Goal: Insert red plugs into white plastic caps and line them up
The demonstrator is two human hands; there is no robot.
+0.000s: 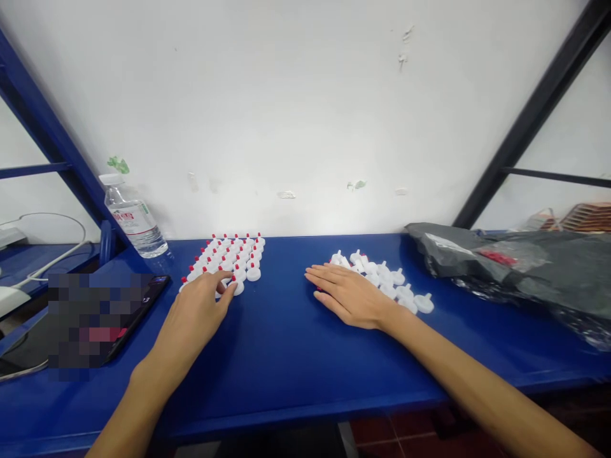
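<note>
On the blue bench (277, 356), red-tipped white caps (229, 257) stand in rows by the narrowly curled left hand (203, 299), its grip unclear, while the right hand (351, 294) is flat, fingers extended, at loose white caps (384, 277) near a grey bag (539, 270).

The right hand (347, 296) partly covers the white caps (424, 303) (count unclear)

The red-tipped caps (230, 257) are white, table (277, 356) blue.

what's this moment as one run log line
left hand: at red-tipped caps | right hand: palm down, by plain white caps | bottle: at left
</note>
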